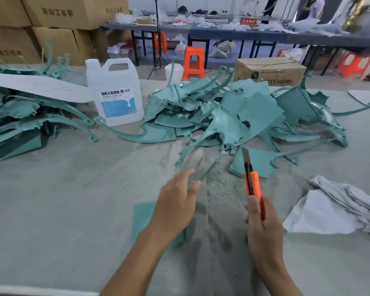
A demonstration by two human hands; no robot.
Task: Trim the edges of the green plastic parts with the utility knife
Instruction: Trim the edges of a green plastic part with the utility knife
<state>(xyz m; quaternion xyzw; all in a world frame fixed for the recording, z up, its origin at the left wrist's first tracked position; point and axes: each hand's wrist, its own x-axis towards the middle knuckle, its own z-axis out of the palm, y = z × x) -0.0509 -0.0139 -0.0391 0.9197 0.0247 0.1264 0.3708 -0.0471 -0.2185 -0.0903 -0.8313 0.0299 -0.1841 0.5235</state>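
Gripping an orange utility knife (252, 184), the right hand (265, 231) wraps its fingers round the handle, blade out. The left hand (175, 201) pinches a blurred green plastic part (198, 165) at its near edge. Green shavings (222, 186) dust the grey table (62, 199) between both sets of fingers; a parts heap (254, 112) lies beyond them, a white cloth (333, 208) to their right.
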